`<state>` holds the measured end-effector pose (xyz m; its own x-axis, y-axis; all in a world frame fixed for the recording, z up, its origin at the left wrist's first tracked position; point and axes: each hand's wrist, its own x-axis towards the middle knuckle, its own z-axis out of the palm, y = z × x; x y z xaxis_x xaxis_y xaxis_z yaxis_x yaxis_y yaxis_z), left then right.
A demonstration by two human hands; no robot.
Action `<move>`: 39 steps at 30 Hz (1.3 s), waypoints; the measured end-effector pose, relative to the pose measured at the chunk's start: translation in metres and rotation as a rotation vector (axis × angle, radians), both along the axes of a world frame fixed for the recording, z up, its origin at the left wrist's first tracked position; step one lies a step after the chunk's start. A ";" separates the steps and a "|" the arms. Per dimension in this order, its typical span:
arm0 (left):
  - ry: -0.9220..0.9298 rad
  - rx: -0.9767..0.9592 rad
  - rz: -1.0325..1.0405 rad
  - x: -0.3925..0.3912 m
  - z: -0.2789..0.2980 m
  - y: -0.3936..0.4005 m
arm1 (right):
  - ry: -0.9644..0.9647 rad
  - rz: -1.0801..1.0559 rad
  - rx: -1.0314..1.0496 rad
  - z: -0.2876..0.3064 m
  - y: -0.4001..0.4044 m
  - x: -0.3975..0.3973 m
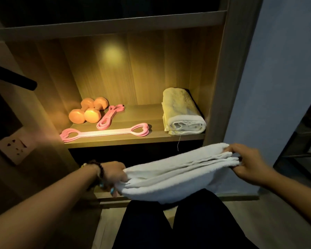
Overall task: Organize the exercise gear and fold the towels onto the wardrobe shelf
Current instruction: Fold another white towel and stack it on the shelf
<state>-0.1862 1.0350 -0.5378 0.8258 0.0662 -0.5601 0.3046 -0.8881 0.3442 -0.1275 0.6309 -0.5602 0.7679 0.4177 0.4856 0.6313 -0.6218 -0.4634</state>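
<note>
White towel (178, 173) — folded, layered, sagging; gripped by both hands

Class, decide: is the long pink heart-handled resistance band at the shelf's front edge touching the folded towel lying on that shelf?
Apart. The head view shows bare wooden shelf between the band and the folded towel.

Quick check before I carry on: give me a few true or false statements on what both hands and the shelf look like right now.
1. Both the left hand and the right hand grip the white towel. True.
2. The folded towel on the shelf sits at its left end. False: right end.
3. The dumbbells lie on the floor. False: on the shelf, left.
4. Two pink resistance bands lie beside the dumbbells. True.
</note>
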 end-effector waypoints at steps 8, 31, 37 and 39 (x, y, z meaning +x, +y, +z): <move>-0.637 -0.010 0.220 0.015 0.048 0.003 | -0.069 -0.142 0.130 0.002 0.015 0.015; -0.220 -0.188 -0.249 -0.215 -0.012 0.000 | 0.181 0.320 0.060 -0.030 -0.039 -0.180; -0.152 -0.073 -0.260 -0.198 0.027 -0.008 | 0.761 0.249 -0.080 0.010 -0.065 -0.152; -0.302 -0.192 -0.164 -0.172 0.033 -0.027 | 0.661 0.134 -0.039 0.033 -0.043 -0.134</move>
<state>-0.3577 1.0084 -0.5050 0.9464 -0.1628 -0.2791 0.0232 -0.8274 0.5611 -0.2618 0.5882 -0.5271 0.8387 0.5378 -0.0857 0.2958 -0.5820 -0.7574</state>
